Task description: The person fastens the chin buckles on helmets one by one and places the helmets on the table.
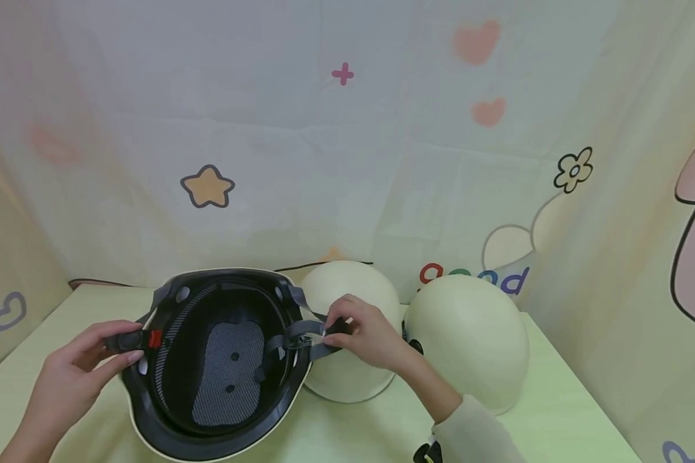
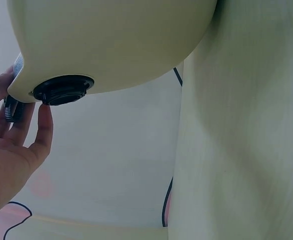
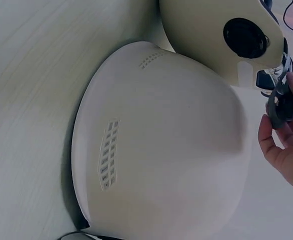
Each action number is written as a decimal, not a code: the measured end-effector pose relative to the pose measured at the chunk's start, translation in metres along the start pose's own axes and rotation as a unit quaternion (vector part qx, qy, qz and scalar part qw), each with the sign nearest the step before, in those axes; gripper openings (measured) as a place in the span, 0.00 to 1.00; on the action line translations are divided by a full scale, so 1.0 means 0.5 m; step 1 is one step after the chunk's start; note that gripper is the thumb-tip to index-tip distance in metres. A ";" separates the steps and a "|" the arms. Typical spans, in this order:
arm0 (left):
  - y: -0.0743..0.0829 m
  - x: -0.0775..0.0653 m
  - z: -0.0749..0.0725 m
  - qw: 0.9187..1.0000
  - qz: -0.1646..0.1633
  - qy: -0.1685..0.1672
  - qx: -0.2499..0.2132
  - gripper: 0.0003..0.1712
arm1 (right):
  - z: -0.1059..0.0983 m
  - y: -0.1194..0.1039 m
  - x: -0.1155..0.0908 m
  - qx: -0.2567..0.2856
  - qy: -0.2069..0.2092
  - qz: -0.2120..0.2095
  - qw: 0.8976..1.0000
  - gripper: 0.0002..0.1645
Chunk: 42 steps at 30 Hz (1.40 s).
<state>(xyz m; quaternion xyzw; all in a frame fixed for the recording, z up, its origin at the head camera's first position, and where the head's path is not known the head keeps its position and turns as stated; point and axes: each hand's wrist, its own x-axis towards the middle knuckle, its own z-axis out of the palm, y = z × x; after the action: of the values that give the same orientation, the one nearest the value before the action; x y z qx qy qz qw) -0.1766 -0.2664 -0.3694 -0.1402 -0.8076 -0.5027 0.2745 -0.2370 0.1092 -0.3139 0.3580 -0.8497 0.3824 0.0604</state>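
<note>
The left hand [image 1: 72, 373] pinches the black strap end with the red buckle [image 1: 153, 339] at the near-left rim of the upturned helmet [image 1: 220, 366]. The right hand [image 1: 367, 334] pinches the grey strap [image 1: 301, 334] at that helmet's right rim. The helmet lies open side up on the pale green counter [image 1: 562, 399], its dark padded lining showing. Just right of it, touching its rim, sits a cream helmet [image 1: 347, 289] dome up; a second cream helmet [image 1: 469, 334] stands further right.
</note>
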 end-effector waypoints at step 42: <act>0.018 0.036 -0.014 0.994 0.049 -0.041 0.092 0.23 | 0.026 0.008 0.000 -0.029 -0.069 -0.125 0.989 0.05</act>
<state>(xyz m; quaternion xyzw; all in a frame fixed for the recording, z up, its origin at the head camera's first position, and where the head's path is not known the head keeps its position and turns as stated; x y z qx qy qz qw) -0.1845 -0.2695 -0.3497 -0.1740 -0.8533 -0.4063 0.2768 -0.2373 0.1019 -0.3254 0.4849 -0.8112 0.3214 0.0590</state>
